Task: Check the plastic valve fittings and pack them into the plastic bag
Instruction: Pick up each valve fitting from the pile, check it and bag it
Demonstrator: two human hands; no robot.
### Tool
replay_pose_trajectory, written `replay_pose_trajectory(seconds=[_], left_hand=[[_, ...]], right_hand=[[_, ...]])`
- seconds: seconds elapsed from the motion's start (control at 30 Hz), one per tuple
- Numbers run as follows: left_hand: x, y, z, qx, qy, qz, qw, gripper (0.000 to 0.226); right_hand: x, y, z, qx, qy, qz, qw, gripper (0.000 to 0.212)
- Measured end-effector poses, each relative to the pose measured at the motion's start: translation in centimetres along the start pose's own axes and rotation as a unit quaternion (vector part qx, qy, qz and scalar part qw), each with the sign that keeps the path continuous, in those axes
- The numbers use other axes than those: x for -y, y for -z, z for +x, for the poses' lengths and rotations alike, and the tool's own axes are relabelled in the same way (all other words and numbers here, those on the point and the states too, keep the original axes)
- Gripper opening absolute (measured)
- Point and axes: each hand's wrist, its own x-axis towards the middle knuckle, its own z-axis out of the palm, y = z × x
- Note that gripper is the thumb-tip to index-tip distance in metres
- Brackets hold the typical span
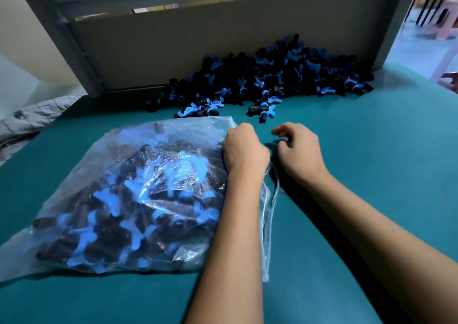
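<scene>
Both forearms reach in from the near edge across the teal bench [371,150]. Left of them lies the plastic bag [124,187], flat on its side and already well filled with black-and-blue valve fittings, its mouth turned to the right. The left hand [244,150] sits fisted on the bag's mouth edge and seems to grip the film there, though the fingers are hidden under the knuckles. The right hand [297,147] hovers just beside it, fingers loosely curled; whether it pinches a fitting or a bit of film cannot be told.

Far across the bench, against a grey panel [198,51], a large loose pile of fittings [272,78] remains, with a few strays [262,110] lying nearer, just beyond the hands.

The step in hand looks like loading: the mouth held ready while the other hand feeds. Next would likely be a reach to the nearest strays, a quick look over each, then sliding them in through the opening on the right.
</scene>
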Motion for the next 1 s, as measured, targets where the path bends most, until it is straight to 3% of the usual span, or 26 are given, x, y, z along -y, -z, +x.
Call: replay_pose_trajectory(seconds=[0.1, 0.17, 0.33, 0.5, 0.6, 0.73, 0.87, 1.0], left_hand=[[0.2, -0.3, 0.1, 0.006, -0.017, 0.012, 1.000, 0.020], [0.1, -0.3, 0.1, 0.005, -0.022, 0.028, 0.999, 0.021], [-0.4, -0.6, -0.1, -0.012, 0.008, 0.024, 1.000, 0.021], [-0.2, -0.9, 0.0, -0.025, 0.012, 0.017, 0.999, 0.021], [-0.1, -1.1, 0.1, -0.034, 0.009, 0.019, 0.999, 0.019], [-0.1, -1.2, -0.1, -0.039, 0.007, 0.015, 0.999, 0.016], [0.2, -1.4, 0.0, -0.041, 0.001, 0.016, 0.999, 0.013], [0.3, -1.5, 0.2, -0.044, 0.000, 0.009, 0.999, 0.010]], right_hand=[[0.1, -0.9, 2.7, 0.145, 0.059, -0.179, 0.971, 0.057], [1.0, -1.5, 4.5, 0.185, 0.079, -0.231, 0.952, 0.070], [2.1, -3.2, 7.1, 0.221, 0.036, -0.324, 0.919, 0.058], [1.4, -3.1, 6.9, 0.213, 0.077, -0.329, 0.917, 0.032], [0.3, -2.5, 5.7, 0.163, 0.114, -0.309, 0.930, 0.033], [0.1, -1.7, 5.3, 0.121, 0.075, -0.237, 0.961, 0.044], [0.8, -1.3, 6.9, 0.196, 0.051, -0.266, 0.943, 0.065], [1.0, -1.7, 8.1, 0.244, 0.045, -0.316, 0.916, 0.064]])
